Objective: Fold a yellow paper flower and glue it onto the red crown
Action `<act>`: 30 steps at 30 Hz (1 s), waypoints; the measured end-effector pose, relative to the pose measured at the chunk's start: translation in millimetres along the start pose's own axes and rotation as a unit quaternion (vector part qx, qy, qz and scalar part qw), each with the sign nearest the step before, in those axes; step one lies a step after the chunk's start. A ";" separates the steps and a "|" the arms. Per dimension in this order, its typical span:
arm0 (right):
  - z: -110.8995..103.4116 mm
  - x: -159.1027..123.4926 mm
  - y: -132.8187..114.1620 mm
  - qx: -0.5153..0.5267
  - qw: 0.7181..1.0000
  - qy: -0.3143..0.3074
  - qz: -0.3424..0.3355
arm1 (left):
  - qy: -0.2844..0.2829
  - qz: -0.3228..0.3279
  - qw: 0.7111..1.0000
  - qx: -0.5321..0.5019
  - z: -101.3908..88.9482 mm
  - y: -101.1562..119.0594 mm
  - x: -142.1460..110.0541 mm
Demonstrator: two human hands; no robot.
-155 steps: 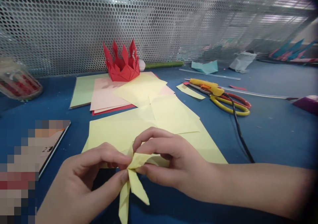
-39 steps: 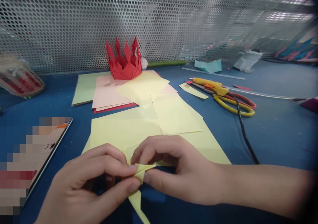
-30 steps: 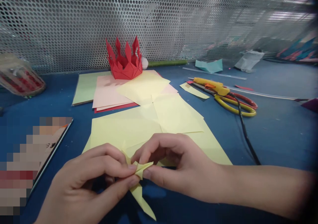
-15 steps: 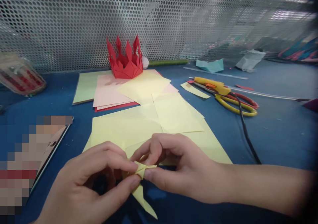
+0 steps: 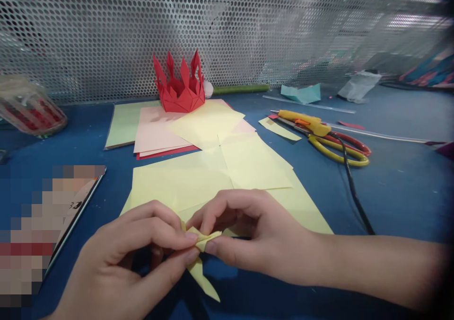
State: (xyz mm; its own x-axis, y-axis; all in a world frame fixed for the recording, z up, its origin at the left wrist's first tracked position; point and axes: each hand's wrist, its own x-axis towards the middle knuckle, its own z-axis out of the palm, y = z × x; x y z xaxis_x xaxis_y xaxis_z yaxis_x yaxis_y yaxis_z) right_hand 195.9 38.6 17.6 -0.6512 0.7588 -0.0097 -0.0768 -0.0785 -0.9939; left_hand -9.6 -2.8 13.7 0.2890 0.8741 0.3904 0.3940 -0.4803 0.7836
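A small folded yellow paper piece (image 5: pixel 203 280) is pinched between my two hands, its long pointed end hanging down over the blue table. My left hand (image 5: pixel 135 253) grips it between thumb and forefinger from the left. From the right, the thumb and fingers of my right hand (image 5: pixel 251 237) close on its upper fold. Parts of the paper are covered by my fingers. Just beyond my hands lie large sheets of yellow paper (image 5: pixel 180 175), overlapping each other. A red folded paper crown (image 5: pixel 182 95) stands upright behind them, on the stacked sheets.
Scissors (image 5: pixel 340 156) lie at the right, touching a yellow hot glue gun (image 5: pixel 305 121) with a black cord. Pink paper (image 5: pixel 156 130) and green paper (image 5: pixel 122 121) lie at the back left. A jar (image 5: pixel 31 104) stands far left, near a partly blurred flat device (image 5: pixel 78 211). A perforated metal panel (image 5: pixel 241 36) borders the back.
The paper's hanging point has risen slightly and swung a little left. My right fingers have shifted on the upper fold, while both hands keep their pinch.
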 end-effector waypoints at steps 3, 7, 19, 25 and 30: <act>1.3 -1.8 -1.5 -0.003 1.000 -0.008 0.001 | 0.003 -0.009 1.000 -0.010 0.6 -0.9 -0.2; 2.2 -1.6 -1.2 -0.012 1.000 -0.003 -0.004 | 0.002 -0.014 1.000 -0.021 0.8 -1.9 -0.8; 1.0 -2.2 -1.3 -0.026 1.000 -0.010 -0.002 | -0.013 -0.018 0.999 -0.042 -0.2 -1.5 -2.6; 1.0 -1.5 -2.8 -0.025 1.000 -0.013 0.007 | -0.010 -0.027 0.999 -0.038 1.5 -1.1 -1.2; 1.3 -1.0 -2.7 -0.030 0.999 -0.013 0.007 | -0.007 -0.039 0.998 -0.051 -0.2 0.6 -0.5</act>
State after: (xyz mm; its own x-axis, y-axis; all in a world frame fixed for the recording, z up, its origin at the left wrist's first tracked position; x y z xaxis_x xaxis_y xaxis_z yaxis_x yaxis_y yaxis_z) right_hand 195.8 37.2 20.5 -0.6710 0.7411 -0.0210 -0.0227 -0.0488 -0.9986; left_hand -9.7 -3.5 14.0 0.2738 0.9072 0.3195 0.3247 -0.3999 0.8571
